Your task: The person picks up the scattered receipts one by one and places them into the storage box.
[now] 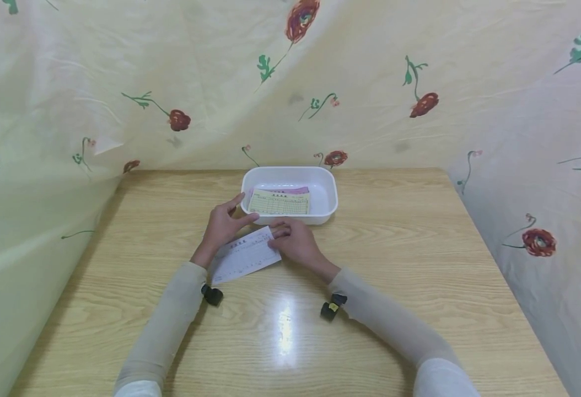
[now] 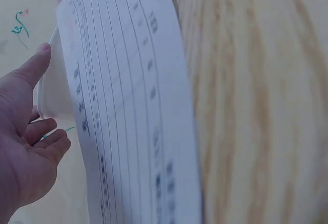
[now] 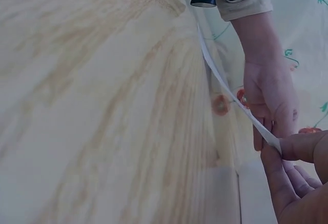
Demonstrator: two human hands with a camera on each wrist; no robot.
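A white printed paper form (image 1: 245, 258), ruled with lines, hangs slanted in front of a white plastic tray (image 1: 326, 193). My right hand (image 1: 297, 241) pinches its right end between thumb and fingers, as the right wrist view (image 3: 300, 175) also shows. Beside the tray's front left corner is my left hand (image 1: 222, 225), thumb and fingers spread apart around the corner. In the left wrist view that hand (image 2: 25, 126) has no paper in its grasp; whether it touches the rim I cannot tell. Inside the tray a yellow form (image 1: 279, 204) overlaps a pink one (image 1: 300, 190).
The tray stands near the back edge of a wood-grain table (image 1: 394, 237). Behind and at both sides hangs a pale curtain (image 1: 221, 82) with printed red flowers. Small black devices (image 1: 213, 295) are strapped at both wrists.
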